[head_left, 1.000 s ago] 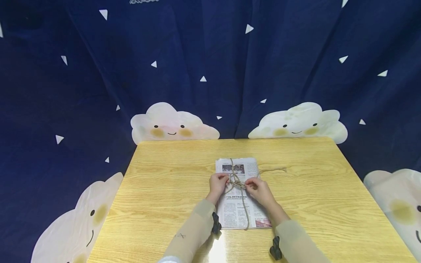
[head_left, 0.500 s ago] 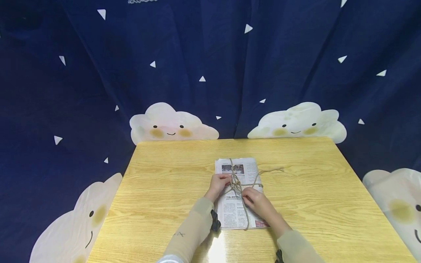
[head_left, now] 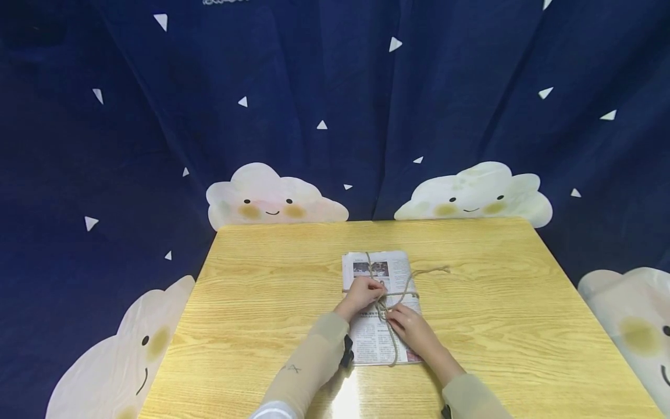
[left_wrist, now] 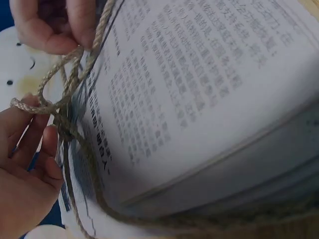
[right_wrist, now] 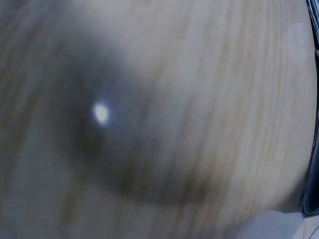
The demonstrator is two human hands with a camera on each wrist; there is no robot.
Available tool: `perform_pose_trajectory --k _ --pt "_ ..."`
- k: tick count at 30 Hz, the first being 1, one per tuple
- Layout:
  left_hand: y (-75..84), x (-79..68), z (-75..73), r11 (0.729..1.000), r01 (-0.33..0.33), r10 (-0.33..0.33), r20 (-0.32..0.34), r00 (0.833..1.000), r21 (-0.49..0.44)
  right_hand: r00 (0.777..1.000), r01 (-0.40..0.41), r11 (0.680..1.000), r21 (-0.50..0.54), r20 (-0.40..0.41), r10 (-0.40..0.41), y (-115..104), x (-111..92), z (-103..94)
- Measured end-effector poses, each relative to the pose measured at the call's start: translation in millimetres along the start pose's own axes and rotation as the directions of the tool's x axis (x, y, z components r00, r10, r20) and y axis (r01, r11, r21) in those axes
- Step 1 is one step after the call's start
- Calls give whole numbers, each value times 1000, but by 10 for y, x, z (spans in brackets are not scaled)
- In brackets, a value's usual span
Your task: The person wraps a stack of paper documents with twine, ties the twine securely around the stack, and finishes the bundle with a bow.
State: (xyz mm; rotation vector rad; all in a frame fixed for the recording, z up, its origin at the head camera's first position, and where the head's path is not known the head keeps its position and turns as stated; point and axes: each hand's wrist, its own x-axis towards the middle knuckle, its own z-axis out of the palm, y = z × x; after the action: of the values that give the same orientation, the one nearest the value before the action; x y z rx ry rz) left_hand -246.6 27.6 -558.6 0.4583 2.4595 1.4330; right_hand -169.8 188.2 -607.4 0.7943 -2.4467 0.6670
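Observation:
A stack of folded newspapers lies on the wooden table, wrapped lengthwise and crosswise with brown twine. My left hand is over the knot area and pinches a loop of the twine at its fingertips. Just right of it and nearer to me, my right hand pinches another part of the twine. In the left wrist view, the left hand holds one twine loop, while the right hand grips twine above it. The right wrist view shows neither hand.
A loose twine end trails past the stack's right side onto the table. Behind the table hangs a dark blue curtain with white triangles and cloud shapes. The right wrist view shows mostly tabletop, with the stack's edge at far right.
My right hand let go of the loop at the knot's right and moved down toward me to the twine below. My left hand shifted right, over the knot, drawing a loop with it.

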Motion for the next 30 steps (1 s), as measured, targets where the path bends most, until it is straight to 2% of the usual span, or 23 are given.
perform_pose_trajectory --k 5,10,15,21,25,30 --pt "18 18 68 990 -42 33 62 998 138 998 45 999 -14 -47 -46 11 -37 14" --pt "39 23 129 962 -92 62 124 990 258 996 68 997 -37 -48 -70 -3 -72 16" --pt "55 14 175 935 -157 110 159 981 318 997 68 994 -81 -14 -69 -45 -113 -12" --pt "67 -4 199 927 -197 147 175 974 318 999 39 993 -111 15 -38 -79 -160 -44" --pt "60 -2 215 898 -231 180 167 969 375 999 32 993 -118 22 -29 -88 -171 -55" --pt "53 7 217 838 -250 200 154 968 485 999 34 992 -119 10 -34 -87 -173 -41"
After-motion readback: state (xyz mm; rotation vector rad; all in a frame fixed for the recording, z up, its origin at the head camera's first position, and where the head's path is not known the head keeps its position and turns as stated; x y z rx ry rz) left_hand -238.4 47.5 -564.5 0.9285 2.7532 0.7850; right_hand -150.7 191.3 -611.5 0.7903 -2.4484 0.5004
